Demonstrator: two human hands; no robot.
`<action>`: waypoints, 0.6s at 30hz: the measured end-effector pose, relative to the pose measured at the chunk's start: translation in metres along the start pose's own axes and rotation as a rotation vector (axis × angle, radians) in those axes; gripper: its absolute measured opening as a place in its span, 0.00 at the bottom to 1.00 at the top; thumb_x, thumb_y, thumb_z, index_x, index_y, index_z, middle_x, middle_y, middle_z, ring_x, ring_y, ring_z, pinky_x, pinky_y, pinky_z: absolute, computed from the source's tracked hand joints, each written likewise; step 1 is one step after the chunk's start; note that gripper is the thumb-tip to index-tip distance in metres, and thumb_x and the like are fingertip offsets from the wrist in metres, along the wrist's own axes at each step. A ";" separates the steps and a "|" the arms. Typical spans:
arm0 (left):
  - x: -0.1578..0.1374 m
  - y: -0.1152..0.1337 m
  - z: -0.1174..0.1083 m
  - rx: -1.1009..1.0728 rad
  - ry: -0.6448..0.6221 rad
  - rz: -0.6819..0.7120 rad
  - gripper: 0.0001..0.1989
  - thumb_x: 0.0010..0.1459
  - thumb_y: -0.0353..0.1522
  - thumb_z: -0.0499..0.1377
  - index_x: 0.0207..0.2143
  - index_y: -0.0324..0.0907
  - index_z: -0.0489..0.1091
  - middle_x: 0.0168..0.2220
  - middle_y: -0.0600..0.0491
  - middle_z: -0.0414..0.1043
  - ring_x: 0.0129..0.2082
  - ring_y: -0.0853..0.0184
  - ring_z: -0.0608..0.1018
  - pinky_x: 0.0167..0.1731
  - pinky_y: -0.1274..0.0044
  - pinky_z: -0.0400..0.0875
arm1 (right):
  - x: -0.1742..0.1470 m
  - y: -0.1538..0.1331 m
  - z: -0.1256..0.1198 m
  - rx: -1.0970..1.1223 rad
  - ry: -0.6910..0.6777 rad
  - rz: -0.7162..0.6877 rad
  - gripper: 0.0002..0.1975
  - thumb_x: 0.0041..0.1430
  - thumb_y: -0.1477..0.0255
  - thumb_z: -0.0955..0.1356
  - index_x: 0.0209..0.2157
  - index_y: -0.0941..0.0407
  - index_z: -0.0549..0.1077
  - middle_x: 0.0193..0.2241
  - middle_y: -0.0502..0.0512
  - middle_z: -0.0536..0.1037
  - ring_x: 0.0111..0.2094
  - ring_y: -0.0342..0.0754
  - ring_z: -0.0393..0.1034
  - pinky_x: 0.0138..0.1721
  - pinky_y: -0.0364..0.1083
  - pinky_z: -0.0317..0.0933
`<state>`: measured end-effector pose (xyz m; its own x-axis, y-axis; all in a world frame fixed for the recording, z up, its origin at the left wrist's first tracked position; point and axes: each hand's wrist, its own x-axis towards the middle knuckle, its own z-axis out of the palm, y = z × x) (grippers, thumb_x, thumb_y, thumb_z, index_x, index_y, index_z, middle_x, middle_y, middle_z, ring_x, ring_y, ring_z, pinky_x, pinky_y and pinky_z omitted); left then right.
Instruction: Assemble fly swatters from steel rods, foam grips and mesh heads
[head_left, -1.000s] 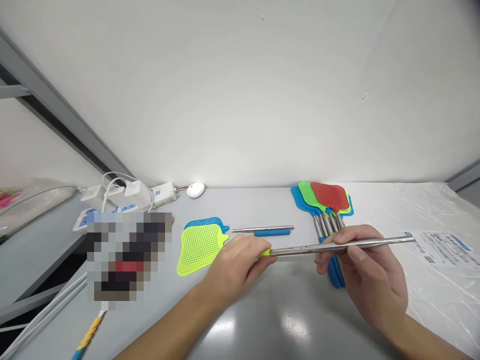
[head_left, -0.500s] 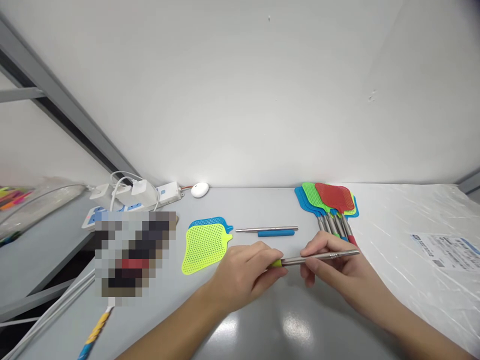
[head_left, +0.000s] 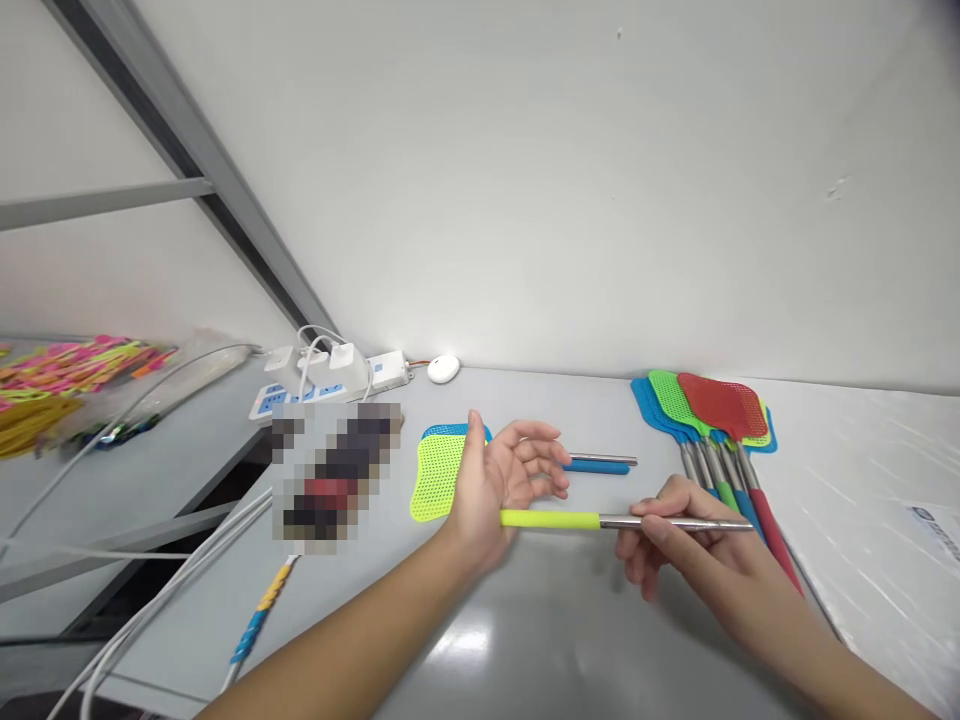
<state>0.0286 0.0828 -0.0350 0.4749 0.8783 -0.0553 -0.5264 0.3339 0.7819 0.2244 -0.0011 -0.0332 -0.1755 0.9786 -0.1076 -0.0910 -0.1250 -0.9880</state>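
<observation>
My right hand (head_left: 690,545) pinches the metal shaft of a fly swatter handle (head_left: 551,519) with a yellow-green grip, held level above the table. My left hand (head_left: 506,480) is open, palm up with fingers loosely curled, and the grip's end touches the base of its palm. Behind that hand lies a yellow-green mesh swatter head (head_left: 436,480), partly covering a blue swatter head (head_left: 454,432). Just beyond the fingers, a rod with a blue grip (head_left: 600,467) and a metal shaft rests on the table, its left end hidden.
Assembled fly swatters (head_left: 724,410) in red, green and blue lie in a pile at the right, beside a plastic-wrapped white sheet (head_left: 862,470). A power strip (head_left: 330,385) with chargers, a white round device (head_left: 443,369) and a blurred-out object (head_left: 341,485) with a cable are at the left.
My left hand has let go of the yellow-green grip and turned palm up with its fingers opened. The right hand still holds the shaft. The view has swung left.
</observation>
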 end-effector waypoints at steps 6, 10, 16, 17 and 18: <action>-0.004 -0.008 0.005 -0.034 0.011 0.034 0.39 0.58 0.58 0.32 0.37 0.38 0.70 0.30 0.48 0.68 0.27 0.67 0.71 0.32 0.71 0.70 | 0.001 -0.001 0.018 -0.002 0.082 0.028 0.12 0.59 0.61 0.68 0.31 0.56 0.68 0.25 0.55 0.78 0.25 0.47 0.72 0.24 0.45 0.66; -0.006 -0.011 0.008 -0.028 0.037 0.039 0.39 0.58 0.58 0.33 0.37 0.37 0.70 0.28 0.49 0.66 0.26 0.68 0.70 0.31 0.72 0.70 | 0.003 -0.003 0.024 0.003 0.064 0.013 0.13 0.58 0.60 0.68 0.29 0.55 0.66 0.24 0.52 0.77 0.24 0.45 0.71 0.26 0.45 0.66; -0.011 -0.011 0.013 0.237 -0.046 0.074 0.30 0.62 0.51 0.39 0.38 0.38 0.69 0.30 0.50 0.67 0.28 0.68 0.70 0.33 0.73 0.68 | 0.009 0.001 0.014 -0.013 0.007 0.017 0.12 0.59 0.61 0.67 0.32 0.55 0.65 0.23 0.49 0.76 0.24 0.44 0.70 0.28 0.45 0.65; -0.013 -0.012 0.014 0.346 -0.061 0.084 0.27 0.64 0.49 0.41 0.38 0.38 0.69 0.30 0.50 0.67 0.29 0.68 0.70 0.34 0.74 0.67 | 0.010 0.002 0.011 -0.020 0.001 0.015 0.11 0.60 0.61 0.67 0.33 0.55 0.65 0.22 0.49 0.76 0.24 0.44 0.70 0.29 0.45 0.64; -0.014 -0.013 0.015 0.467 -0.071 0.098 0.24 0.65 0.46 0.43 0.38 0.38 0.69 0.30 0.50 0.68 0.30 0.68 0.70 0.35 0.75 0.67 | 0.010 0.003 0.009 -0.031 0.003 0.009 0.11 0.60 0.61 0.67 0.34 0.55 0.66 0.22 0.48 0.75 0.25 0.44 0.69 0.30 0.45 0.64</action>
<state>0.0397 0.0604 -0.0351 0.4941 0.8672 0.0620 -0.2058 0.0474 0.9774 0.2138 0.0073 -0.0367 -0.1730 0.9780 -0.1167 -0.0587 -0.1285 -0.9900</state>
